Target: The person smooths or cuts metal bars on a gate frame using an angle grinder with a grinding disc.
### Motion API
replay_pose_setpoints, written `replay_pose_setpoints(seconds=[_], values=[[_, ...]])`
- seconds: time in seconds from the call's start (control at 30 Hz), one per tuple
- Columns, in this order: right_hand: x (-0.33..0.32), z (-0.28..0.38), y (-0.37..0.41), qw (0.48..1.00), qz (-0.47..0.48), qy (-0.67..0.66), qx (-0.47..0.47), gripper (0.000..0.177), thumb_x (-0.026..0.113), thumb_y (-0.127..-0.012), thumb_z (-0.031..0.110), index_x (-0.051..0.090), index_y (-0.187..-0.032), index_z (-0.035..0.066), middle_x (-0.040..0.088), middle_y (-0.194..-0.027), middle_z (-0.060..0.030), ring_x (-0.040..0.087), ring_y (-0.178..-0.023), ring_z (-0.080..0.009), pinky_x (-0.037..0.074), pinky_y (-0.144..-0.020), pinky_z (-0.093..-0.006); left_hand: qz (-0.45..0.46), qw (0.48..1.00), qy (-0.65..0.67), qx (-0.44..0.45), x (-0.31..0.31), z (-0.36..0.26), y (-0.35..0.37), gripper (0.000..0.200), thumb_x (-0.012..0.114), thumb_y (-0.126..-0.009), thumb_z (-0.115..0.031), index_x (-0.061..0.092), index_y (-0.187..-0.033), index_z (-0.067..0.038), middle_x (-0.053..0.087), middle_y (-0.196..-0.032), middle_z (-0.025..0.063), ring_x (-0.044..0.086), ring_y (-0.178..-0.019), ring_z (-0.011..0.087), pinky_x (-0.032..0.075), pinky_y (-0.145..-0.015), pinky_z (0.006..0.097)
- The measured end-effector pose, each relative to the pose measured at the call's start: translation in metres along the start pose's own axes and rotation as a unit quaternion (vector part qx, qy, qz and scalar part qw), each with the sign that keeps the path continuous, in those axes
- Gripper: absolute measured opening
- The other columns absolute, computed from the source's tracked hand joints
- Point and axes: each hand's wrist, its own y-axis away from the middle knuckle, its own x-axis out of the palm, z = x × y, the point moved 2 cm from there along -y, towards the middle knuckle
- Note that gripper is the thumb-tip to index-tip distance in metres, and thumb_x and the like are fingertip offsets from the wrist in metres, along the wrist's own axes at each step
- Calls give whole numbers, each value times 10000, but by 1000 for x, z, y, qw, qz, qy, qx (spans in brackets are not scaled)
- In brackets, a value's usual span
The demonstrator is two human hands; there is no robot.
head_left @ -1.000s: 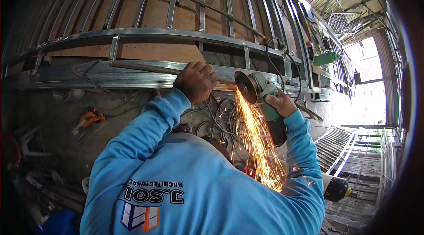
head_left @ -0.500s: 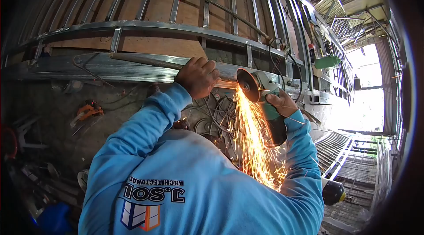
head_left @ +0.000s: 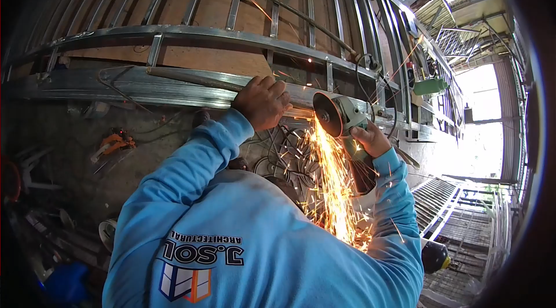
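Note:
My left hand (head_left: 263, 102) is closed on a metal bar beside the long silver metal profiles (head_left: 174, 91); a dark rod reaches it from the left. My right hand (head_left: 372, 139) grips a green angle grinder (head_left: 354, 116), whose round disc (head_left: 328, 114) stands close to the right of my left hand. Orange sparks (head_left: 333, 180) stream down from the disc toward my body. The disc's contact point lies at the profiles' near edge, where the glare hides detail.
Beyond the profiles lies a large metal frame (head_left: 231, 35) with many bars. Cables (head_left: 284, 151) coil on the floor below. An orange tool (head_left: 116, 145) lies at the left, and a green bottle (head_left: 430, 86) is at the right.
The grinder and my right hand have shifted slightly right and up. Sparks now also fly above the profiles and over my right sleeve. My left hand keeps its hold.

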Motion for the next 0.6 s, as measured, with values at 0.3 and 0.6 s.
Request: replay_pose_setpoints(seconds=[0.3, 0.6], values=[[7, 5, 0, 999, 3, -39, 7, 662, 759, -890, 394, 515, -1359, -4, 644, -1204, -67, 597, -1079, -160, 475, -941, -304, -4, 1000, -3, -5, 0, -1, 0, 233, 680, -866, -329, 685, -949, -111, 609, -954, 83, 568, -905, 271, 464, -801, 419], [1, 8, -4, 1000, 18, 5, 15, 635, 741, -907, 386, 518, -1354, -6, 651, -1168, -58, 588, -1068, -150, 472, -935, -299, 24, 1000, -6, -11, 2, 0, 0, 211, 682, -862, -320, 674, -927, -119, 598, -936, 76, 566, -910, 267, 462, -816, 412]])
